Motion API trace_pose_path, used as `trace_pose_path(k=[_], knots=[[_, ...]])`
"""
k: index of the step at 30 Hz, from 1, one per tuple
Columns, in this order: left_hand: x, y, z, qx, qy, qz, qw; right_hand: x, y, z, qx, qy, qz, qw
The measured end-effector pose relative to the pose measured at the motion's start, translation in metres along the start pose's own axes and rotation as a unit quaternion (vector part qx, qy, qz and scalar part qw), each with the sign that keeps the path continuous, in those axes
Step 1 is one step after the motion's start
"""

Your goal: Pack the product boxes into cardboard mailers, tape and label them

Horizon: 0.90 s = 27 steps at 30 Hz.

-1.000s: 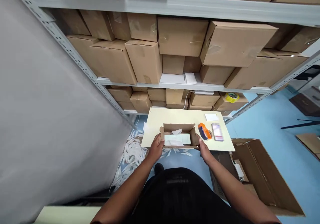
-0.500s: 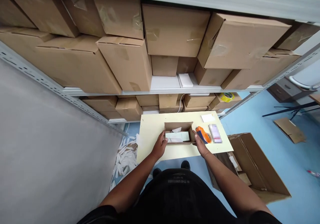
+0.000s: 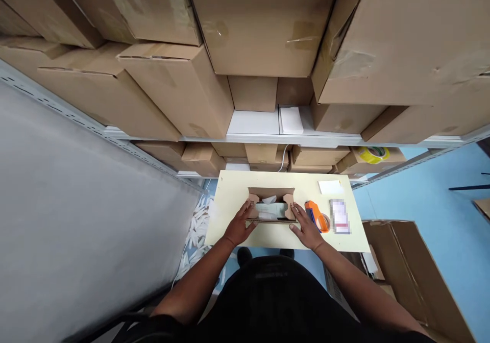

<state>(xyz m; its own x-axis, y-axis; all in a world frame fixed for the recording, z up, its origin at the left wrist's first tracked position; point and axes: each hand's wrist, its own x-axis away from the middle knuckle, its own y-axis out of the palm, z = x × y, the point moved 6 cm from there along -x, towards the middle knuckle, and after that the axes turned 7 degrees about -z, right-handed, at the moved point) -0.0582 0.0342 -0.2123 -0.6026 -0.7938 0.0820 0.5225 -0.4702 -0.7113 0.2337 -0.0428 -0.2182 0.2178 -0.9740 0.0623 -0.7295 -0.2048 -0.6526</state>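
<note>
Hands (image 3: pixel 238 225) on carton (image 3: pixel 271 193) — end flaps (image 3: pixel 289 206) (both) inward.

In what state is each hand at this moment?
Left hand: open, fingertips at the left flap of the small box.
Right hand: open, fingertips at its right flap.

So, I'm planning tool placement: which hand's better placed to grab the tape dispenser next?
Probably the right hand: it's at the end of the open box nearest the tape dispenser; the left hand is opposite.

Black shirt (image 3: pixel 268 302): small lettering, too faint for me to read.
Pixelated item (image 3: pixel 340 216) on bench (image 3: pixel 272 237): I can read nothing.
</note>
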Motion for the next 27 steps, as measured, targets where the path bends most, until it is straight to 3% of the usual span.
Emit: trace_pose_path(k=[6, 10, 12, 16, 21, 24, 27], knots=[[-0.011, -0.018, 0.001, 0.020, -0.030, 0.052, 0.998, -0.017, -0.001, -0.003, 0.019, 0.024, 0.079, 0.996], [-0.035, -0.047, 0.005, 0.041, -0.049, 0.113, 0.992, -0.020, 0.003, -0.001, -0.020, 0.085, 0.129, 0.988], [-0.050, -0.054, 0.008, 0.054, -0.047, 0.103, 0.992, -0.020, 0.005, 0.000, -0.032, 0.115, 0.133, 0.984], [-0.059, -0.048, 0.011, 0.080, -0.044, 0.043, 0.995, -0.019, 0.007, 0.005, -0.052, 0.187, 0.130, 0.972], [-0.036, -0.027, 0.011, 0.045, 0.026, 0.061, 0.997, -0.019, 0.012, 0.005, -0.070, 0.235, 0.139, 0.959], [-0.032, -0.015, 0.005, 0.024, 0.032, 0.065, 0.997, -0.014, 0.012, 0.008, -0.092, 0.235, 0.127, 0.959], [-0.036, -0.010, 0.000, 0.004, 0.043, 0.065, 0.997, 0.005, -0.003, 0.019, -0.050, 0.209, 0.139, 0.967]])
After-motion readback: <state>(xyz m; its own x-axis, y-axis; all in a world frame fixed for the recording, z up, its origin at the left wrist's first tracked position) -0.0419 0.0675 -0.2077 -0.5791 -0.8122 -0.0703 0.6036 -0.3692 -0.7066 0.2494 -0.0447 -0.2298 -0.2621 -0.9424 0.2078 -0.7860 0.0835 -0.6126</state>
